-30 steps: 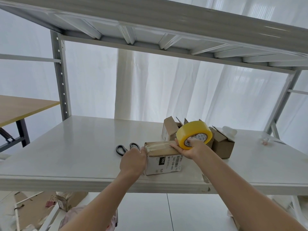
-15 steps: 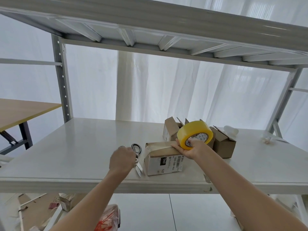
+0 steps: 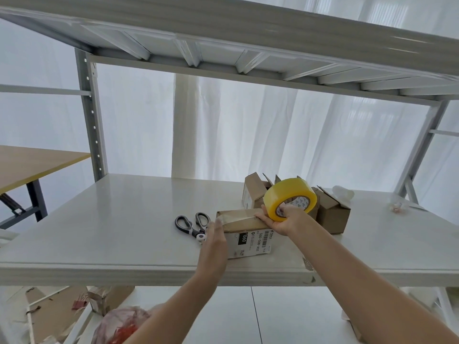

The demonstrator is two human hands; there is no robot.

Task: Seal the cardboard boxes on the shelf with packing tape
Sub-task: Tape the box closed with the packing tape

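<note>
Two hands on one job: scissors (image 3: 192, 225) lie on the shelf (image 3: 124, 219) just left of our left hand (image 3: 214, 240), spread flat w/ straight fingers vs the left side of the closed box (image 3: 248, 240) near the front edge. We should rub the tape end down hard there, keeping the strip taut while our right hand (image 3: 283, 220) grips the yellow tape roll (image 3: 289, 194) at the box's top right. Open boxes (image 3: 332, 214) sit behind, unsealed.

- The shelf (image 3: 124, 232): smooth, glossy white board; painted metal uprights (image 3: 90, 115).
- The cardboard box (image 3: 244, 227) at the shelf's front edge: matt brown, with a shiny clear tape strip (image 3: 238, 216) and a white paper label (image 3: 253, 242).
- The tape roll (image 3: 285, 192): glossy yellow plastic film.
- The scissors (image 3: 192, 224): black plastic handles.
- The curtain (image 3: 248, 132): thin white cloth.
</note>
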